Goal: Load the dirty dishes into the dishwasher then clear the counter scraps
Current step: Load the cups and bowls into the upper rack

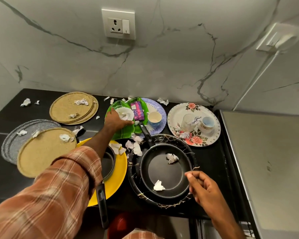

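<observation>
Well, the dirty dishes all sit on the black desk, so I think the loading step has only just begun. The left hand reaches to the far middle and lies on the green leaf-shaped plate. Its fingertips touch the small white bowl that sits on that plate with a ball of paper in it. I cannot tell if this hand grips the bowl or only touches it. The right hand hangs near the person, just beside the right rim of the black round plate with gold lines. Its fingers are loosely curled and it holds nothing. A black frying pan sits on that black plate, and its handle lies over the near right edge of the green plate. A purple packet lies just right of the white bowl. White paper scraps are all over the desk and the dishes. Next, I think the left hand must take a firm hold of the bowl or the green plate. It should lift slowly, so the packet and the pan handle do not slide. No open dishwasher shows here, so the person must turn to find it. The scraps come later.
</observation>
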{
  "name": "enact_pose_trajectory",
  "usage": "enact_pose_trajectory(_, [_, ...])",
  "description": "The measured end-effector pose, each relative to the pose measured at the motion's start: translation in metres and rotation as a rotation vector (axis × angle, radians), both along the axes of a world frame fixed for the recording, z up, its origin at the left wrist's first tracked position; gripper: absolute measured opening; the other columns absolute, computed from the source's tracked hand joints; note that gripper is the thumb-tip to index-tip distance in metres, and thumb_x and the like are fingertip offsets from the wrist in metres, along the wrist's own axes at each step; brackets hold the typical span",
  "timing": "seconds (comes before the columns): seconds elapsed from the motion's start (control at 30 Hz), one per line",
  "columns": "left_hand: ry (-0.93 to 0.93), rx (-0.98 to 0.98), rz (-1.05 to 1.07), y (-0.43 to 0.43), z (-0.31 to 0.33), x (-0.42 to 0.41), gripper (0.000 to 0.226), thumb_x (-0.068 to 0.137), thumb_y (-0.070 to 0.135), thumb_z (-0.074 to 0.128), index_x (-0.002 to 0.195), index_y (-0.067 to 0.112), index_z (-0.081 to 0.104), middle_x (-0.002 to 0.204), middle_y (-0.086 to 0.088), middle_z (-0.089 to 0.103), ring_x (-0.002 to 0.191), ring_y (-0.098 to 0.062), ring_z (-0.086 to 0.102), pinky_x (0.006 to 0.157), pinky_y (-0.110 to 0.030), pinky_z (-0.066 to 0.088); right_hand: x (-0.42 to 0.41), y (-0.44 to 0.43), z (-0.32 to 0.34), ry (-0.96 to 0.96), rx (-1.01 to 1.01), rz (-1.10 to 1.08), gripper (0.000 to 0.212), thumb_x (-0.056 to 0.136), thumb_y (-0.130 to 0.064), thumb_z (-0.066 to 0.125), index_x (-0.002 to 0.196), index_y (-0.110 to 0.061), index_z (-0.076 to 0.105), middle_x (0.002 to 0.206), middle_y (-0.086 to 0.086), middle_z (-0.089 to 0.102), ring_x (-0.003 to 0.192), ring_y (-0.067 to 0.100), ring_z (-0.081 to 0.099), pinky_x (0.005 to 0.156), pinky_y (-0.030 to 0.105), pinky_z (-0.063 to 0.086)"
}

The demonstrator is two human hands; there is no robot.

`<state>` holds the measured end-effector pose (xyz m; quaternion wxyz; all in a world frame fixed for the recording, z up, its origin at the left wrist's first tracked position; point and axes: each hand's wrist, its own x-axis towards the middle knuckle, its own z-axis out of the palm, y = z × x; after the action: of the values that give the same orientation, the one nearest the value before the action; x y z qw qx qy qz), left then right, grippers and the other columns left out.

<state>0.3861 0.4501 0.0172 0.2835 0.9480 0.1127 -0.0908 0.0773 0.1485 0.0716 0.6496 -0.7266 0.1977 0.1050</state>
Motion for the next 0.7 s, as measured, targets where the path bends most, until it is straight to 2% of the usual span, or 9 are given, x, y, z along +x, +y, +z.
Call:
enact_pose_trajectory(0.1, [-0.019, 0.054, -0.049, -0.004, 0.002, -0.002, 0.121, 0.070, 0.060, 0.083, 0.152, -0.005, 0.023, 0.152, -0.027, 0.034, 0.143, -0.039, 0.032, 0.117, -0.042, 0.029, -0.003, -0.003, -0.005, 0.032, 0.023, -0.044, 0.015, 0.100, -0.030, 0.063, 0.105, -0.023, 0.075, 0.069, 0.002, 0.063, 0.054, 0.009, 0.047, 0.048, 0.018, 0.039])
enact_pose_trajectory(0.2, [-0.145, 0.056, -0.130, -0.007, 0.009, -0.013, 0.119, 0.068, 0.053, 0.088, 0.153, -0.003, 0.025, 0.148, -0.027, 0.039, 0.138, -0.039, 0.037, 0.116, -0.043, 0.032, -0.007, -0.006, -0.007, 0.053, 0.049, -0.055, 0.015, 0.100, -0.030, 0.063, 0.105, -0.024, 0.076, 0.071, 0.003, 0.063, 0.055, 0.009, 0.048, 0.049, 0.018, 0.039])
enact_pose_trajectory(0.27, [-0.242, -0.011, -0.196, -0.013, 0.018, -0.028, 0.122, 0.066, 0.055, 0.088, 0.155, 0.000, 0.026, 0.147, -0.022, 0.041, 0.137, -0.035, 0.036, 0.116, -0.039, 0.030, -0.007, -0.009, -0.006, 0.062, 0.064, -0.043, 0.015, 0.100, -0.031, 0.063, 0.104, -0.027, 0.076, 0.072, 0.004, 0.063, 0.056, 0.009, 0.048, 0.049, 0.019, 0.040])
enact_pose_trajectory(0.37, [-0.287, -0.163, -0.339, -0.037, 0.045, -0.069, 0.120, 0.065, 0.059, 0.087, 0.156, 0.010, 0.027, 0.144, -0.009, 0.040, 0.130, -0.016, 0.037, 0.113, -0.028, 0.030, 0.000, -0.016, 0.000, 0.068, 0.084, 0.005, 0.017, 0.099, -0.036, 0.062, 0.105, -0.027, 0.075, 0.075, 0.005, 0.065, 0.059, 0.013, 0.052, 0.052, 0.020, 0.043])
enact_pose_trajectory(0.47, [-0.257, -0.279, -0.523, -0.067, 0.073, -0.119, 0.117, 0.067, 0.054, 0.089, 0.158, 0.018, 0.025, 0.144, -0.002, 0.040, 0.129, -0.010, 0.038, 0.113, -0.031, 0.036, 0.017, -0.017, 0.006, 0.015, 0.139, 0.024, 0.038, 0.090, -0.048, 0.061, 0.114, -0.020, 0.072, 0.088, 0.009, 0.073, 0.067, 0.021, 0.060, 0.056, 0.025, 0.048])
enact_pose_trajectory(0.57, [-0.225, -0.360, -0.613, -0.095, 0.087, -0.158, 0.110, 0.069, 0.058, 0.086, 0.156, 0.027, 0.026, 0.144, 0.012, 0.038, 0.130, -0.005, 0.041, 0.113, -0.028, 0.037, 0.044, -0.018, 0.005, 0.010, 0.289, -0.020, 0.049, 0.096, -0.052, 0.048, 0.133, -0.024, 0.063, 0.117, 0.007, 0.076, 0.096, 0.029, 0.073, 0.080, 0.036, 0.058])
enact_pose_trajectory(0.63, [-0.206, -0.396, -0.652, -0.113, 0.094, -0.176, 0.105, 0.070, 0.059, 0.084, 0.153, 0.037, 0.023, 0.139, 0.027, 0.035, 0.132, 0.004, 0.037, 0.114, -0.023, 0.034, 0.061, -0.018, 0.006, 0.028, 0.505, -0.024, 0.053, 0.102, -0.055, 0.038, 0.143, -0.028, 0.055, 0.132, 0.005, 0.070, 0.116, 0.030, 0.070, 0.097, 0.046, 0.054])
enact_pose_trajectory(0.7, [-0.190, -0.415, -0.677, -0.130, 0.099, -0.188, 0.104, 0.071, 0.059, 0.083, 0.152, 0.040, 0.020, 0.142, 0.031, 0.033, 0.136, 0.006, 0.032, 0.117, -0.025, 0.033, 0.073, -0.018, 0.010, 0.070, 0.686, -0.038, 0.057, 0.105, -0.055, 0.033, 0.148, -0.022, 0.052, 0.140, 0.011, 0.065, 0.127, 0.030, 0.064, 0.105, 0.047, 0.051])
